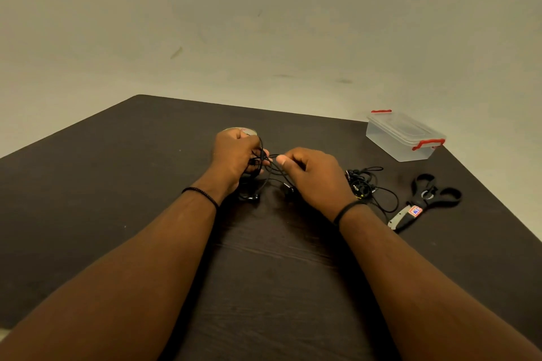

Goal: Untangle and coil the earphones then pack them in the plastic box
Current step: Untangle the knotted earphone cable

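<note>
Black earphones [265, 168], clear plastic box [401, 141] with red clips, black-handled scissors [425, 199], dark brown table [117, 184].

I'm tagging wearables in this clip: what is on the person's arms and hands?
Both forearms are bare, with no sleeves in view. The left wrist carries a thin black beaded bracelet; the right wrist carries a plain black band. No rings, watch or gloves show on the left hand or the right hand.

Two earphone tangles [265, 168] [365, 184]; one box [403, 138]; one scissors [425, 199].
</note>
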